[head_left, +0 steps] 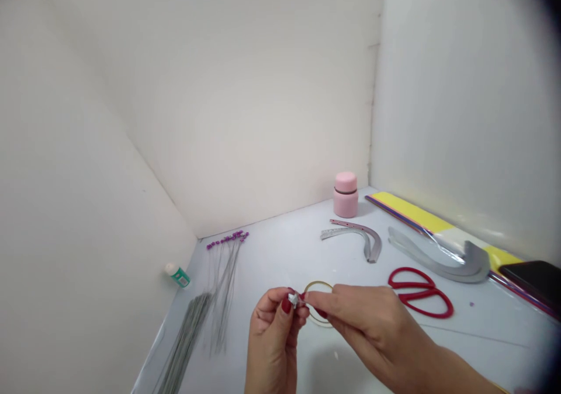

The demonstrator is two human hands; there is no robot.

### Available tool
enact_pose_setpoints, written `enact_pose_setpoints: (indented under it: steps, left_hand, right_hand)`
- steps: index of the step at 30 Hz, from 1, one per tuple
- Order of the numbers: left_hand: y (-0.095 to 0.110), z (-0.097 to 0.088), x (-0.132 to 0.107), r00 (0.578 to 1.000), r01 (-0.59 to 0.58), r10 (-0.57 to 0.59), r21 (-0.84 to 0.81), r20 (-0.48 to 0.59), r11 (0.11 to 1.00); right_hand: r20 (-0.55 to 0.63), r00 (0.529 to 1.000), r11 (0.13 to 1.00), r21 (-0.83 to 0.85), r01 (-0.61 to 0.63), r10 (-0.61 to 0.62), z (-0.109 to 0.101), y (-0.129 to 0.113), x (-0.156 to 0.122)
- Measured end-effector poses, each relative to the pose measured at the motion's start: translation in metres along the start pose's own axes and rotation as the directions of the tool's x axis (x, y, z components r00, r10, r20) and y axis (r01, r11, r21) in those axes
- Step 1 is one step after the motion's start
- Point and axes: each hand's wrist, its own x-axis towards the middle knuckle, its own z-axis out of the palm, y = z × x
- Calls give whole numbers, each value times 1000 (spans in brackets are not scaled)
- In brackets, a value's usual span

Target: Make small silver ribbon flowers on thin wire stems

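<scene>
My left hand (274, 338) is closed, pinching a small, crumpled whitish-silver piece (293, 299) between thumb and fingertips. What exactly that piece is, I cannot make out. From the right, my right hand (377, 324) reaches in with its index fingertip against the same spot. Its fingers are drawn together, and anything they grip is hidden or too small to name. Behind the fingertips lies a thin gold-coloured ring (319, 283), partly covered by my right hand. Red-handled scissors (421, 291) rest on the table just beyond my right hand.
Thin wire stems with purple tips (228, 239) and a bundle of bare grey wires (186, 335) lie left. A green-white glue stick (179, 275) is by the left wall. Behind are a pink jar (346, 195) and curved strips (372, 239); a yellow pack (407, 211) and dark phone (532, 280) lie right.
</scene>
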Motion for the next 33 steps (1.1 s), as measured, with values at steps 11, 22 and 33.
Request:
enact_pose_setpoints:
  steps: [11, 22, 33]
  left_hand:
    - [-4, -2, 2, 1000, -9, 9, 2, -13, 1000]
    - [-4, -3, 3, 1000, -5, 5, 12, -10, 1000]
    - [-2, 0, 1, 1000, -16, 16, 4, 15, 1000]
  right_hand:
    - [-41, 995, 990, -119, 81, -86, -1, 0, 0]
    - [-59, 993, 978, -189, 92, -105, -2, -1, 0]
    - [-71, 991, 975, -196, 101, -117, -5, -4, 2]
